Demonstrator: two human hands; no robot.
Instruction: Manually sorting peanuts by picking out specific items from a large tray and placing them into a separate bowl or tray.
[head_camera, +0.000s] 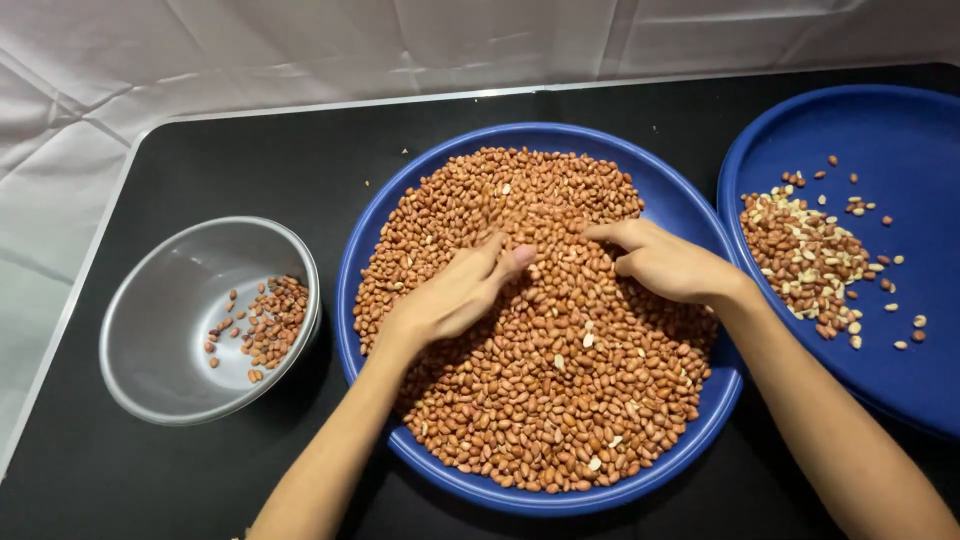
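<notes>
Both your bare forearms reach in from the bottom edge and angle toward each other. Your left hand (455, 295) lies palm down, fingers loosely curled, thumb stretched out toward the right with its tip raised. Your right hand (665, 262) also lies palm down, wrist bent inward, fingers pointing left, their tips near your left thumb but apart
</notes>
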